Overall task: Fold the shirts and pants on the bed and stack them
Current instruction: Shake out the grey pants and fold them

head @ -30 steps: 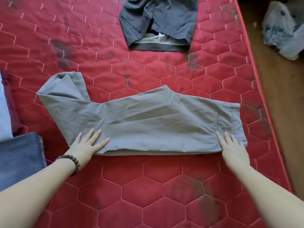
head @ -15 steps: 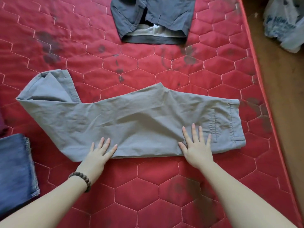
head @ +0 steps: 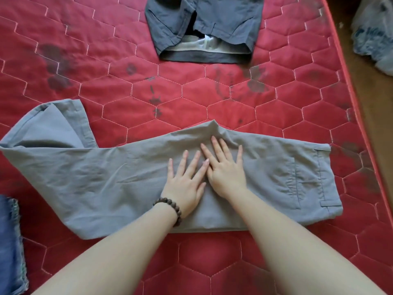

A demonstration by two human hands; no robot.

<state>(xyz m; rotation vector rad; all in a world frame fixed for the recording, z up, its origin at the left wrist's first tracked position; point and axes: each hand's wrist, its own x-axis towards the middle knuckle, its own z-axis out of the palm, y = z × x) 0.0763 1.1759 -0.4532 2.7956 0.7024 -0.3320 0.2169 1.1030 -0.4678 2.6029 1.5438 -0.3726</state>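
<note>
Grey pants [head: 106, 177] lie folded lengthwise across the red quilted bed [head: 212, 262], waistband at the right, leg ends bent back at the left. My left hand [head: 187, 182], with a bead bracelet on its wrist, presses flat on the middle of the pants. My right hand [head: 225, 169] lies flat right beside it, fingers spread near the crotch point, the two hands touching. A dark grey garment [head: 204, 24] lies at the far edge of the bed.
Folded blue denim [head: 10, 248] sits at the left edge of the view. The bed's right edge [head: 348, 92] borders a wooden floor, where a plastic bag [head: 374, 35] lies.
Both hands slid from the near edge of the pants inward and up to the middle, where they now lie side by side. The view shifted closer.
</note>
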